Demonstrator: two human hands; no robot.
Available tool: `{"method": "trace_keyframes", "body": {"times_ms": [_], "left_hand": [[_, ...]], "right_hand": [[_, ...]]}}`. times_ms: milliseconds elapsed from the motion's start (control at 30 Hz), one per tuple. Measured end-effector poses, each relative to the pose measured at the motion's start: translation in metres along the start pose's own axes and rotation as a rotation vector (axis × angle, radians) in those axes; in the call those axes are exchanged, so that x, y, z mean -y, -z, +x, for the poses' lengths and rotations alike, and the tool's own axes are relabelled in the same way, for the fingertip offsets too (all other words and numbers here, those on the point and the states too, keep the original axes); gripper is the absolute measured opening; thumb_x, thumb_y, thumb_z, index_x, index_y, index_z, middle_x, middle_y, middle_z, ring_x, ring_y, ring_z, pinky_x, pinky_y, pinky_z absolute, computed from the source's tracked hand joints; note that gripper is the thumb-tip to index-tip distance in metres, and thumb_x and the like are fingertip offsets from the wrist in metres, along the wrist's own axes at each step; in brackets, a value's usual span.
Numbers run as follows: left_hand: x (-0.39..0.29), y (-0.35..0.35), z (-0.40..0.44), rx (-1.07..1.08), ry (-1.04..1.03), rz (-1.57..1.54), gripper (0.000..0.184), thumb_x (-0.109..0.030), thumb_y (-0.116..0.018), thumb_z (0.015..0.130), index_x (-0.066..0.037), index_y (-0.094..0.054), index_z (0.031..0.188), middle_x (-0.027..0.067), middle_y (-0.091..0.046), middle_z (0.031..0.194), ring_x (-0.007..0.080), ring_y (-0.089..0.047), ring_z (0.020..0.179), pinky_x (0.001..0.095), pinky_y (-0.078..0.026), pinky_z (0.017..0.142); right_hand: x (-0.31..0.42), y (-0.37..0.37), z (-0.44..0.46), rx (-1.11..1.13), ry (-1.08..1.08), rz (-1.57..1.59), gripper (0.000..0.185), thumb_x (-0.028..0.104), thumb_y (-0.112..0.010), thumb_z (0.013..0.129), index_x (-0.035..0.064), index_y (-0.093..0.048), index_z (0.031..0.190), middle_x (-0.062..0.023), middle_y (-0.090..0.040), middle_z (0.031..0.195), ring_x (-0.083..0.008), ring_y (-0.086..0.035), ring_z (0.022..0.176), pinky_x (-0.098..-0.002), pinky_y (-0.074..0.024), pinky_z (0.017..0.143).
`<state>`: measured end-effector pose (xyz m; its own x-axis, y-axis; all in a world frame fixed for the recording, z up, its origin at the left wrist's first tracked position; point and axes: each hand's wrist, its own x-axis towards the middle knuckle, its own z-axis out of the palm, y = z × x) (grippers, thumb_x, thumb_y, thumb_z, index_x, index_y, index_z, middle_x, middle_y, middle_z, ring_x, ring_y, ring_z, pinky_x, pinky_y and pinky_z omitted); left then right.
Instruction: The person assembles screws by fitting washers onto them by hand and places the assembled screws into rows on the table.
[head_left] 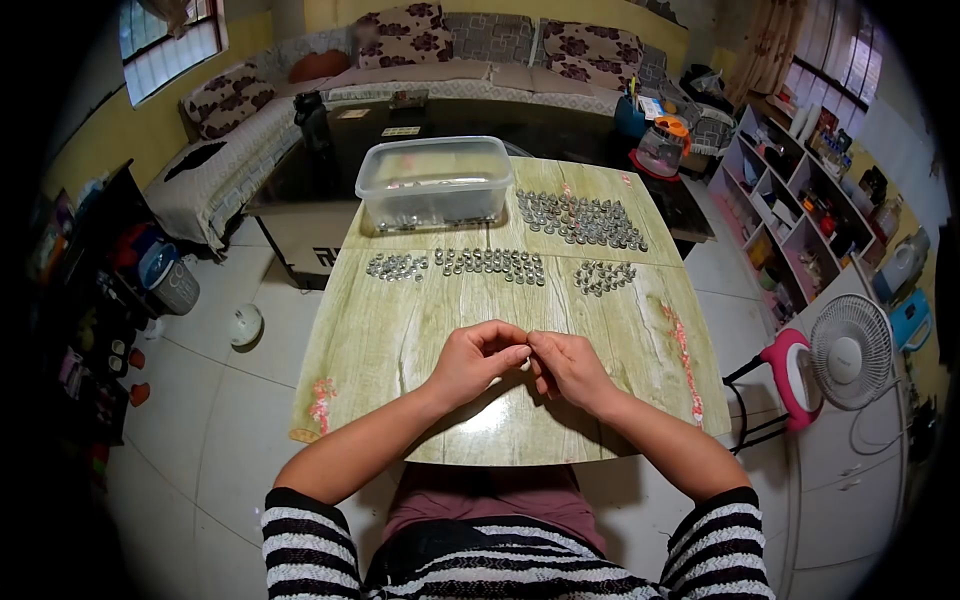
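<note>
My left hand (474, 362) and my right hand (572, 370) meet above the near half of the wood-patterned table (400, 350). Fingertips of both are pinched together; whatever lies between them is too small and too covered to make out. Beyond the hands, small silvery metal pieces stand in groups: a left cluster (397, 267), a middle cluster (490, 264), a right cluster (604, 277) and a larger block (582, 218) behind. At the far left of the table sits a clear plastic tub (434, 184) with some small pieces at its bottom.
Behind the table is a dark glass-topped table (350, 140) holding a jug with an orange lid (662, 147). A long sofa (480, 72) lines the back wall. On the right are a white fan (850, 352), a pink stool (792, 380) and a shelf unit (790, 190).
</note>
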<state>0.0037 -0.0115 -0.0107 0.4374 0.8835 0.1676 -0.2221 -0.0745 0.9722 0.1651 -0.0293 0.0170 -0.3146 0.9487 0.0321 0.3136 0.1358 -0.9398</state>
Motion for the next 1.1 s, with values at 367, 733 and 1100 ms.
{"method": "trace_keyframes", "body": {"times_ms": [367, 733, 1100], "left_hand": [[-0.024, 0.025, 0.019, -0.102, 0.081, 0.424, 0.014, -0.006, -0.058, 0.075, -0.001, -0.06, 0.088, 0.0021, -0.06, 0.074, 0.0063, -0.054, 0.065, 0.0196, -0.044, 0.058], [-0.021, 0.052, 0.094, -0.064, -0.062, 1.115, 0.014, -0.01, -0.062, 0.069, -0.002, -0.062, 0.08, 0.011, -0.062, 0.075, 0.0197, -0.06, 0.068, 0.0277, -0.047, 0.062], [-0.006, 0.053, 0.108, -0.023, -0.098, 1.258, 0.012, -0.009, -0.062, 0.067, -0.002, -0.062, 0.077, 0.0133, -0.061, 0.072, 0.024, -0.059, 0.065, 0.0308, -0.047, 0.061]], "right_hand": [[-0.017, 0.039, -0.006, 0.057, -0.173, 0.246, 0.027, 0.023, -0.046, 0.085, 0.0038, -0.048, 0.066, -0.001, -0.049, 0.056, -0.0064, -0.044, 0.048, -0.0183, -0.0351, 0.043], [-0.033, 0.056, -0.021, 0.01, -0.166, 0.232, 0.024, 0.023, -0.047, 0.085, 0.0041, -0.051, 0.071, -0.0018, -0.053, 0.06, -0.0064, -0.05, 0.051, -0.0183, -0.04, 0.047], [-0.036, 0.056, -0.023, 0.019, -0.163, 0.3, 0.023, 0.023, -0.048, 0.085, 0.0039, -0.051, 0.072, -0.0016, -0.054, 0.061, -0.0065, -0.05, 0.053, -0.0187, -0.0403, 0.048]]}}
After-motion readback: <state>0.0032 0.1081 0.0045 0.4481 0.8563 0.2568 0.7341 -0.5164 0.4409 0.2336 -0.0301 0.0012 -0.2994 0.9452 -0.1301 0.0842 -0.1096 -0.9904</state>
